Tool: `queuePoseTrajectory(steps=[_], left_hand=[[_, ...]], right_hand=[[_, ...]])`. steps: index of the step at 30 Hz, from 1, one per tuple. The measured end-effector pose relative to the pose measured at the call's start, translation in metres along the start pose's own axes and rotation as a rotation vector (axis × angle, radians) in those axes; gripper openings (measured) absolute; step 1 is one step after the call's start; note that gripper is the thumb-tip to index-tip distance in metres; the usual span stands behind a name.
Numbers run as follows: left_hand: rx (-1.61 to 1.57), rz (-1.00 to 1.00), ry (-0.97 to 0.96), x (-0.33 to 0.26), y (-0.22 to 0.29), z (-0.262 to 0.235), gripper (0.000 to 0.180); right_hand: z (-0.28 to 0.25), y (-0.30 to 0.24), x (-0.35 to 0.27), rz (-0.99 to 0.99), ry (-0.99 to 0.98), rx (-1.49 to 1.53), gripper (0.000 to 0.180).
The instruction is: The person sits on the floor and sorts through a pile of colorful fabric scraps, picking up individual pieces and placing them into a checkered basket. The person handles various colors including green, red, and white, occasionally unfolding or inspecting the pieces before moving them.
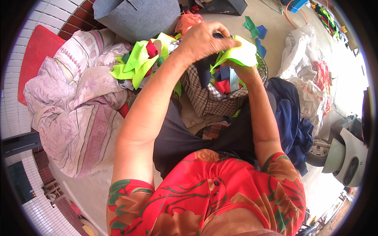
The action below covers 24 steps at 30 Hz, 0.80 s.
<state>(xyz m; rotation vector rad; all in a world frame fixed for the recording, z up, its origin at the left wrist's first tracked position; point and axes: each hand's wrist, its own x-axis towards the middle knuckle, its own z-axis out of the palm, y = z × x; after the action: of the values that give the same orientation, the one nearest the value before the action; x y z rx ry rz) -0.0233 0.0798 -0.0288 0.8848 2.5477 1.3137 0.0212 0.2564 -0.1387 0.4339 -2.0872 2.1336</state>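
My left hand (pixel 202 42) reaches over a checked cloth bag (pixel 201 96), its thumb and fingers pinched together at the left edge of a neon yellow-green cloth piece (pixel 243 53). The same piece drapes over my right hand (pixel 245 73), which grips it from below. Most of my right fingers are hidden under the cloth. In the bag's mouth lie navy, light blue and red cloth scraps (pixel 222 85). Left of the bag sits a heap of neon yellow-green scraps (pixel 136 65), with red and dark green ones among them.
A large grey tub (pixel 136 17) stands beyond the heap. Patterned pale bedding (pixel 82 106) is bunched at left. Green and blue scraps (pixel 256 29) lie on the floor. At right are navy cloth (pixel 291 114), white plastic sacks (pixel 301 67) and a grey-white wheeled machine (pixel 346 153).
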Motion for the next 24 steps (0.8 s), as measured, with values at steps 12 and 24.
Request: queuePoseTrajectory(steps=[12,24], left_hand=[[-0.176,-0.09,0.176,0.001,-0.022,-0.006,0.03],[-0.629,-0.224,0.071,-0.015,-0.033,-0.036,0.038]], right_hand=[[-0.007,-0.009,0.004,0.278,-0.172,0.257,0.043],[0.02,-0.003,0.006,0.201,0.31,0.547,0.022]])
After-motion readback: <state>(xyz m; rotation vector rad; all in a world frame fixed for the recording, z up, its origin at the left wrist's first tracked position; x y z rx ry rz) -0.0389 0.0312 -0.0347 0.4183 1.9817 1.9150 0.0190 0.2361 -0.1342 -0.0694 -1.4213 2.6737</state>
